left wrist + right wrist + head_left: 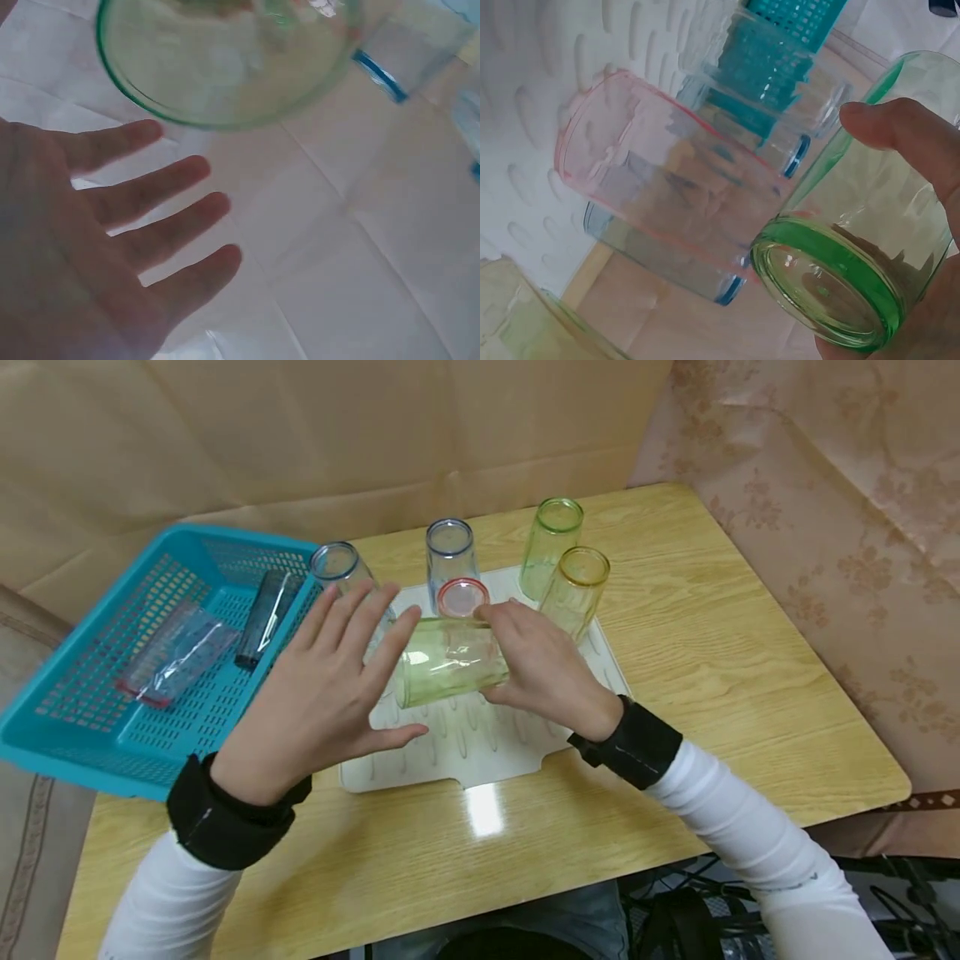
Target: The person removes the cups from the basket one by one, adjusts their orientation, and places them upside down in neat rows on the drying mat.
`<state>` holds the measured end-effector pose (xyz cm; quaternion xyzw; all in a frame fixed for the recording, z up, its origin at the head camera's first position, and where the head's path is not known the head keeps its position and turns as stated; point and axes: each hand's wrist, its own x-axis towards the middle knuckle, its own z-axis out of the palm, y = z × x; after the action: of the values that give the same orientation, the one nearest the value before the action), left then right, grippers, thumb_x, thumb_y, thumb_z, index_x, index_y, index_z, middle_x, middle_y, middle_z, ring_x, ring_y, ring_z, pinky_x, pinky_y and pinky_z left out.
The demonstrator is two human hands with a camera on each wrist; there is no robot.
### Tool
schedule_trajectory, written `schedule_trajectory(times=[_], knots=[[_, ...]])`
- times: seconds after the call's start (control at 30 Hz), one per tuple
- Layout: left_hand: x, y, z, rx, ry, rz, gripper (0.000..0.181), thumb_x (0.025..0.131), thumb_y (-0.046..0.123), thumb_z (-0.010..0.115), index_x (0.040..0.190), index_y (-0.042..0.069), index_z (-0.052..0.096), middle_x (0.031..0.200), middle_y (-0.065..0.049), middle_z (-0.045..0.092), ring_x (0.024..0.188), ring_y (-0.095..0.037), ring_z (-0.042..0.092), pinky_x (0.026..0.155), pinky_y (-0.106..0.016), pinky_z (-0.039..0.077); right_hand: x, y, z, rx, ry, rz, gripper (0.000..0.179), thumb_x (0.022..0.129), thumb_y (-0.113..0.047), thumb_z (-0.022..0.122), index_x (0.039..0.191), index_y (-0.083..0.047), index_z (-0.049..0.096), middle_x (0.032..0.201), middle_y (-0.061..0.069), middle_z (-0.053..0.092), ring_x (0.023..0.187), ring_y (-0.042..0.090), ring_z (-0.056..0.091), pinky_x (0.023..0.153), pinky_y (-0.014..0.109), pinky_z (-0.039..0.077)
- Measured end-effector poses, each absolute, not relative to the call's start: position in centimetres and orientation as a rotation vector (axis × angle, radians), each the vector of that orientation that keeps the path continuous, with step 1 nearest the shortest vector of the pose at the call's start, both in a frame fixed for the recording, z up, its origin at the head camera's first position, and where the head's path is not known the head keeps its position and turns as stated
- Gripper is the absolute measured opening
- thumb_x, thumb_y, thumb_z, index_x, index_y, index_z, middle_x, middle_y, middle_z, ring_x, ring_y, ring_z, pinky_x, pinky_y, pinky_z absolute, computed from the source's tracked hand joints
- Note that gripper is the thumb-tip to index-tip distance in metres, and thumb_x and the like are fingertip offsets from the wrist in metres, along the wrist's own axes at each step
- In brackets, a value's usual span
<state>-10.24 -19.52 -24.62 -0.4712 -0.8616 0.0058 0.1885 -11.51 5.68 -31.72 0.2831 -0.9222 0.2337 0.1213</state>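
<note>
My right hand (542,664) grips a green drinking glass (452,664) near its base end, holding it on its side above the white draining tray (465,768). In the right wrist view, the thumb lies along the wall of the glass and its thick green base (829,281) faces the camera. The glass's mouth points toward my left hand (322,681), whose fingers are straight and spread. In the left wrist view the fingertips (217,202) stand just beside the rim, with nothing in the palm.
Upside down on the tray stand a red-tinted glass (462,599), blue-tinted glasses (450,556) (335,562), another green glass (551,547) and a yellow one (575,593). At left, a turquoise basket (150,777) holds a dark clear object (267,618) and a shiny clear packet-like item (180,652).
</note>
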Motion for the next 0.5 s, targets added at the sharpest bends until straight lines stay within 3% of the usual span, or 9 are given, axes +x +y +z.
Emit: schedule_trajectory(times=[0.2, 0.5], knots=[[-10.2, -16.7, -25.1, -1.327, -2.473, 0.182, 0.111, 0.069, 0.071, 0.069, 0.142, -0.006, 0.039, 0.141, -0.029, 0.042, 0.132, -0.041, 0.035, 0.114, -0.047, 0.016, -11.2, 5.3, -32.1, 0.808, -2.721, 0.651, 0.085, 0.057, -0.014, 0.091, 0.128, 0.002, 0.048, 0.117, 0.015, 0.058, 0.108, 0.028, 0.054, 0.090, 0.039, 0.045], [-11.2, -16.6, -27.1, -1.262, -2.536, 0.260, 0.102, 0.064, 0.064, 0.078, 0.132, -0.007, 0.049, 0.122, -0.028, 0.055, 0.116, -0.040, 0.051, 0.104, -0.049, 0.036, -10.8, 4.7, -32.4, 0.843, -2.712, 0.600, 0.081, 0.058, -0.015, 0.089, 0.126, 0.006, 0.049, 0.117, 0.017, 0.058, 0.109, 0.029, 0.054, 0.094, 0.039, 0.044]])
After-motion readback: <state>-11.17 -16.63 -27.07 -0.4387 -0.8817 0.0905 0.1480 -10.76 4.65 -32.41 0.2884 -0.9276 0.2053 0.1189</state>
